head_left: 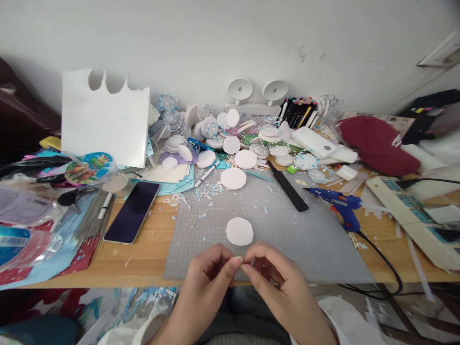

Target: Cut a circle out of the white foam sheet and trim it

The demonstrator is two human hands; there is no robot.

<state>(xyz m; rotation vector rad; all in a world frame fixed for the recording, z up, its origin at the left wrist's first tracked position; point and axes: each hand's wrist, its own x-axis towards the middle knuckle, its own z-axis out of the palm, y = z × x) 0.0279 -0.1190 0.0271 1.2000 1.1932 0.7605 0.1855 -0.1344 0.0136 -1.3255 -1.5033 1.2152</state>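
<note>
My left hand [214, 278] and my right hand [271, 275] meet at the fingertips over the front edge of the grey cutting mat [305, 249]. Both are closed in a pinch, thumb against fingers. Whatever lies between the fingertips, if anything, is too small to make out. Just beyond them a white foam disc [240, 231] with a slightly uneven rim lies flat on the mat. Farther back lies another white disc [233, 178], in front of a heap of similar discs [212, 127], some ringed with blue and white bits.
On the right are a black-handled cutter [288, 187], a blue glue gun [338, 203] with its cord, and a power strip [413, 220]. A phone [132, 212], papers and a plastic bottle [28, 247] lie on the left. Scraps dot the mat; a white lamp [240, 90] stands behind.
</note>
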